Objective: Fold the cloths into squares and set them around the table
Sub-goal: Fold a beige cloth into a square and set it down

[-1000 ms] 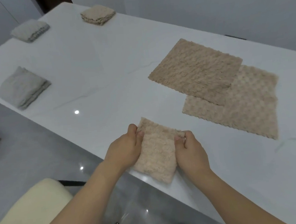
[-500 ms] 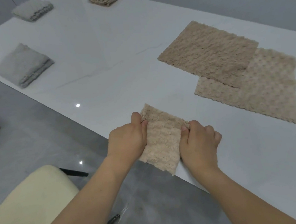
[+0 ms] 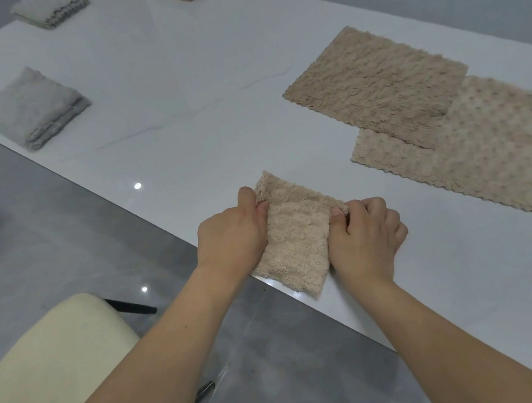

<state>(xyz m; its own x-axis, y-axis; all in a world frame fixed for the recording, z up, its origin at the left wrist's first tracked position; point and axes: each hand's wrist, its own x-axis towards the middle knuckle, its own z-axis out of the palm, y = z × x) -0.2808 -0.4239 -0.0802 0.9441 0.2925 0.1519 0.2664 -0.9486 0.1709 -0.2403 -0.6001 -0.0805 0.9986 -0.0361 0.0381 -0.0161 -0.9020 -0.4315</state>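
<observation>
both bare forearms reach forward, nearly parallel. the left hand (image 3: pixel 230 234) and the right hand (image 3: pixel 364 235) sit knuckles up, a gap between them, each pinching thumb against curled fingers.

Right hand (image 3: pixel 364 237) shifted grip toward cloth (image 3: pixel 294 234) corner.

Head view looks steeply down, near, across the white table (image 3: pixel 182 89).
</observation>
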